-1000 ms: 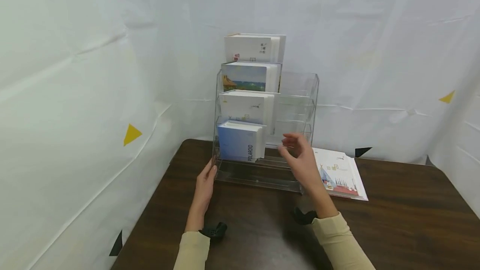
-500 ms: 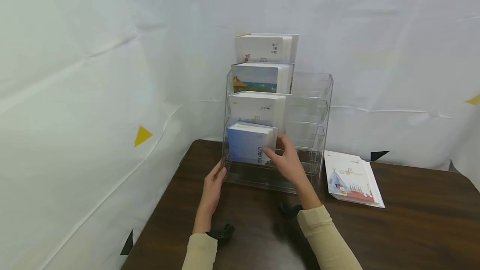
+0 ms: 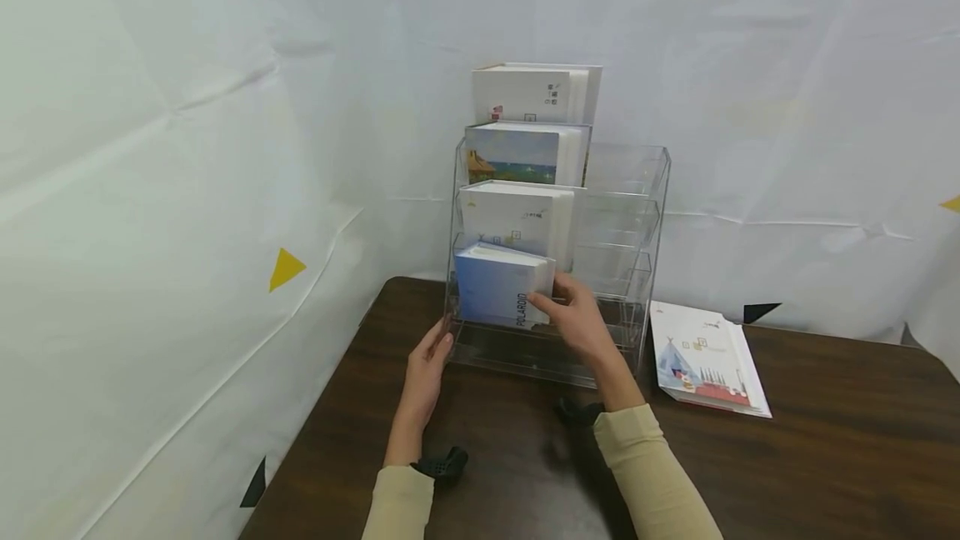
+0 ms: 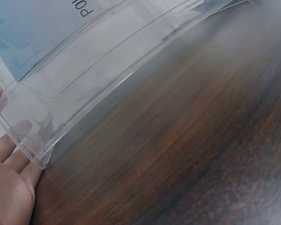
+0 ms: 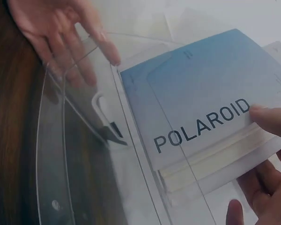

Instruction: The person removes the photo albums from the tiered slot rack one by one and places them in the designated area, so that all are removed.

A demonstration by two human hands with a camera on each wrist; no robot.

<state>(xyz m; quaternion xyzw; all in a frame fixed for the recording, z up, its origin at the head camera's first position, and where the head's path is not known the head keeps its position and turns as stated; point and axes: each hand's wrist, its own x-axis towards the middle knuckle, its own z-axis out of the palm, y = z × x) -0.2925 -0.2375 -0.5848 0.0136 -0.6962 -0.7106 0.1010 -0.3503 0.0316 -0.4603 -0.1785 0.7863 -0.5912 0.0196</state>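
A clear tiered display rack (image 3: pixel 517 365) stands on the table. In its lowest filled tier sits a blue photo album (image 3: pixel 491 286) marked POLAROID, leaning slightly. My right hand (image 3: pixel 581 319) pinches the album's right edge, thumb (image 5: pixel 271 123) on the front cover and fingers behind. At the rack's lower left corner, my left hand (image 3: pixel 425 369) holds the side panel between thumb and fingers; part of this hand (image 4: pixel 11 187) shows through the clear plastic. Above the blue album stand a white album (image 3: pixel 506 219), one with a seaside picture (image 3: pixel 517 158) and another white album (image 3: pixel 521 97).
A white album with a tent picture (image 3: pixel 705 357) lies flat on the dark wooden table (image 3: pixel 847 440), right of the rack. White sheeting (image 3: pixel 787 107) hangs behind and on the left. The rack's right half (image 3: pixel 618 223) shows bare clear tiers.
My right hand has moved left to the blue album and taken hold of its right edge. My left hand stays on the rack's side. The head view has shifted slightly right.
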